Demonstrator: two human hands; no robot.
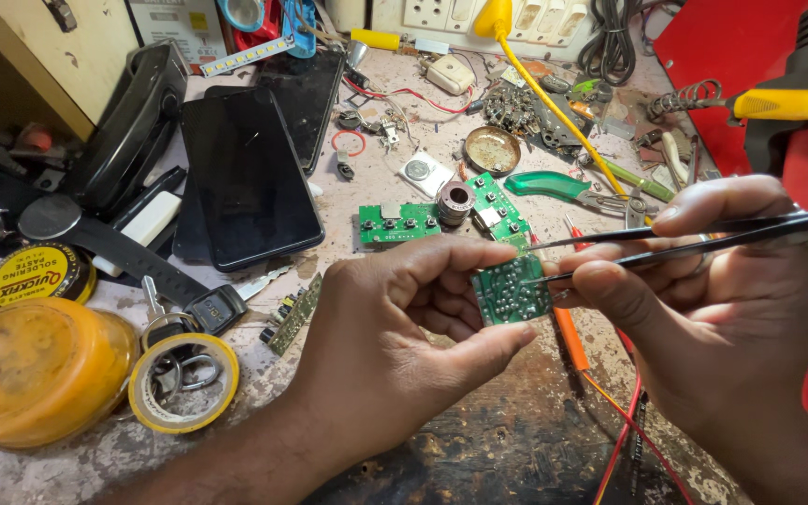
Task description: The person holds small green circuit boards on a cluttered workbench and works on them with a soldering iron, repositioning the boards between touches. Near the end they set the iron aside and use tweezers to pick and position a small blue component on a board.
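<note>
My left hand (pixel 395 327) pinches a small green circuit board (pixel 509 292) between thumb and fingers, held up above the worn bench top. My right hand (pixel 713 299) grips black tweezers (pixel 703 238), whose tips rest against the right edge of that board. Two more green circuit boards (pixel 395 224) (pixel 496 208) lie flat on the bench just beyond my hands, with a small metal cylinder (pixel 455 201) between them.
Two dark phones (pixel 250 178) lie at the left, by a yellow tape roll (pixel 184 382), an orange lidded tub (pixel 35 369) and a round paste tin (pixel 35 274). Green-handled cutters (pixel 563 187), a yellow soldering iron (pixel 787 105), red and orange wires (pixel 624 430) and loose parts crowd the right.
</note>
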